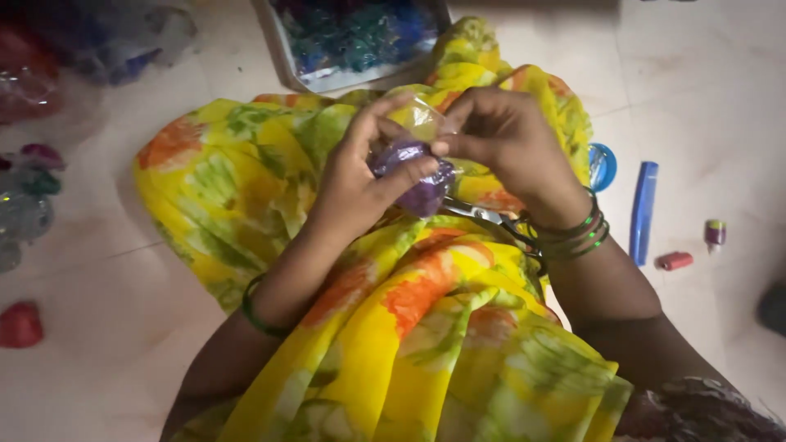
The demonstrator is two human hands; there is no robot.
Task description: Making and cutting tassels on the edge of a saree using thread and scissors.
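Note:
My left hand (360,176) grips a small purple bundle (417,176) wrapped in clear plastic, thumb pressed across its top. My right hand (508,143) pinches the clear plastic wrap (422,119) just above the bundle, fingers closed on its edge. Both hands meet over my lap, which is covered by a yellow, green and orange cloth (393,327). Scissors (491,219) lie on the cloth right under my right wrist, partly hidden by it. Green bangles ring both wrists.
A tray (307,78) of blue and green glittery pieces stands on the floor ahead. Wrapped bundles (29,192) lie at left, a red one (20,325) nearer. At right lie a blue round lid (604,166), a blue comb (643,211), a red thread spool (675,261) and a small bottle (715,233).

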